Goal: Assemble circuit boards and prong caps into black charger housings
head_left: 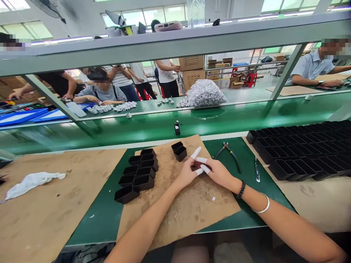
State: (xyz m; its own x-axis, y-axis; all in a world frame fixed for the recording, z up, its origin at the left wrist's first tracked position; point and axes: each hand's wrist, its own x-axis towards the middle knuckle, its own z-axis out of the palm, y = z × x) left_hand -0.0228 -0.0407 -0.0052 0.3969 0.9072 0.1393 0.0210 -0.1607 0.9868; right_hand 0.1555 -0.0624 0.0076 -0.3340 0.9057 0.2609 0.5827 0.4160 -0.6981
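Observation:
My left hand and my right hand meet over the brown paper sheet, with white finger covers on several fingertips. Between them, mostly hidden by the fingers, is a small dark reddish piece whose kind I cannot make out. Both hands are closed around it. Just beyond my left hand stands a pair of black open-topped boxes. Further left, more black boxes stand in two touching rows. To the right of my right hand lie cutting pliers with black and yellow handles, and a slim metal tool.
Many black boxes crowd the right side. A white cloth lies on paper at left. Beyond the green conveyor belt, carrying a small black item, sits a plastic bag of white parts. A shelf beam crosses above; people work opposite.

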